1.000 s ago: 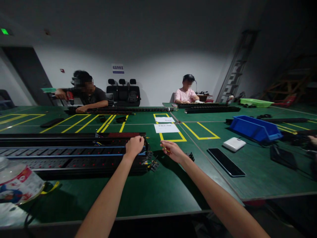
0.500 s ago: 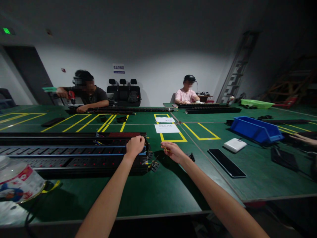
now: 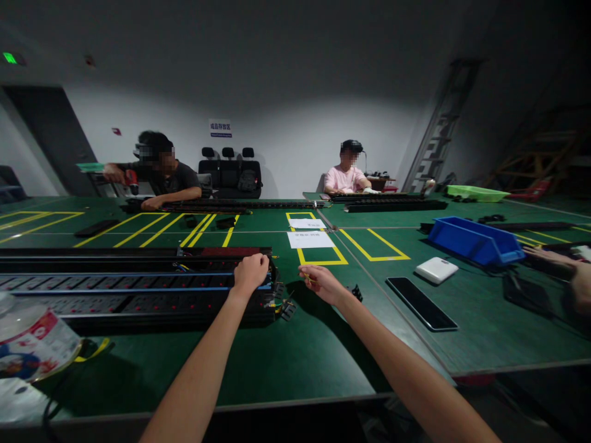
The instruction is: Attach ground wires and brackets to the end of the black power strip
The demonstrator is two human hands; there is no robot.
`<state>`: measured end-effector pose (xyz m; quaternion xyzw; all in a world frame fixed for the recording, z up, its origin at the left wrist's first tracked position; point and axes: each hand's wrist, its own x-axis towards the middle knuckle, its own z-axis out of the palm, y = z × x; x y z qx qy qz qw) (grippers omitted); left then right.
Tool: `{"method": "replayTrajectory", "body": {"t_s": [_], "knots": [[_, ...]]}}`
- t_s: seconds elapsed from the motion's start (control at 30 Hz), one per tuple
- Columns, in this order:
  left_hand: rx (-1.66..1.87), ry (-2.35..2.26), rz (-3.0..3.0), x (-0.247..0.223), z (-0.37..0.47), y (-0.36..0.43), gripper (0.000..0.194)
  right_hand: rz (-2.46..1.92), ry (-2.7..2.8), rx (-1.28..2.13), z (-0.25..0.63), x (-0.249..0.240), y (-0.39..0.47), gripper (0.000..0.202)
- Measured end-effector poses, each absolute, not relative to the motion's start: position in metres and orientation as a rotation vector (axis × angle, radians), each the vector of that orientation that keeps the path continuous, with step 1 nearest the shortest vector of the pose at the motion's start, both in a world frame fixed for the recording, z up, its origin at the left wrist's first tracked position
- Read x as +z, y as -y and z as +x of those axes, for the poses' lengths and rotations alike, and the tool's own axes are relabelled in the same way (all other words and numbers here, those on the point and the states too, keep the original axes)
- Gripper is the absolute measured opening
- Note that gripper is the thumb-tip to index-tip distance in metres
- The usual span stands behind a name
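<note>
Long black power strips with rows of sockets and small red switches lie side by side on the left of the green table. My left hand is closed over the right end of one strip; its fingertips are partly hidden. Just right of that end, my right hand pinches a short, thin yellow wire above the table. Loose wires and a black terminal block stick out from the nearest strip's end. A small black part sits behind my right wrist.
A plastic jar stands at the near left. On the right are a phone, a white box and a blue bin. Another person's hand is at the right edge. Two people sit across the table, one with a red drill.
My hands stay nearly in place; the yellow wire in my right fingers has shifted slightly. The other person's hand at the right edge reaches further into view.
</note>
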<state>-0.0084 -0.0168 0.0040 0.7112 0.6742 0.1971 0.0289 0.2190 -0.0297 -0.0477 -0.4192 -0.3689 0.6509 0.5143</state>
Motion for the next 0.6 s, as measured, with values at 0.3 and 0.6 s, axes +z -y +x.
{"method": "replayTrajectory", "body": {"t_s": [0.3, 0.6], "knots": [[0.604, -2.068, 2.183, 0.0051, -0.0084, 0.0184, 0.048, -0.997, 0.876, 1.588, 0.2187, -0.0457, 0.0315, 0.01], [0.593, -2.071, 2.192, 0.0065, -0.0074, 0.0209, 0.045, -1.024, 0.87, 1.569, 0.2179, -0.0456, 0.0331, 0.009]]}}
